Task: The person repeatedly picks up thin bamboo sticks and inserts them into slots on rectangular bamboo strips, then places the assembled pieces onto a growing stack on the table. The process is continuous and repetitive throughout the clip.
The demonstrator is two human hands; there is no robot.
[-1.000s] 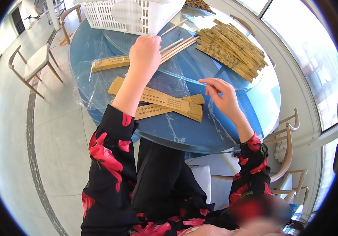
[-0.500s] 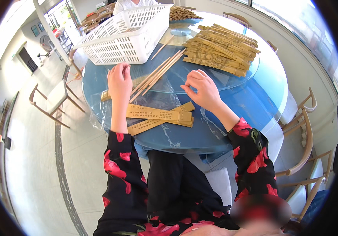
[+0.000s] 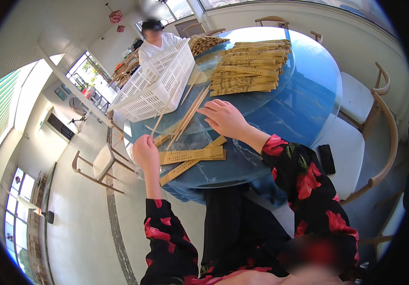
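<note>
My left hand (image 3: 146, 151) is closed on one end of a thin wooden chopstick (image 3: 164, 110), which slants up in front of the white basket. My right hand (image 3: 227, 118) is held over the glass tabletop with its thumb and fingers apart. Its fingertips are close to a loose bunch of wooden chopsticks (image 3: 190, 112); whether they touch is unclear. Below and between the hands, several flat gold paper sleeves (image 3: 192, 155) with dark print lie crossed over one another. Another single chopstick (image 3: 190, 88) rests farther back.
A white slotted plastic basket (image 3: 159, 97) stands at the table's left edge. A large pile of gold sleeves (image 3: 249, 69) lies at the back, beside a heap of sticks (image 3: 204, 45). Across the table is a person in white (image 3: 159, 43). Chairs (image 3: 373, 137) surround the table; a phone (image 3: 326, 159) rests on one.
My view has tilted and swung left. My left hand has come back from beside the basket and now shows a chopstick in it. My right hand has moved toward the chopstick bunch.
</note>
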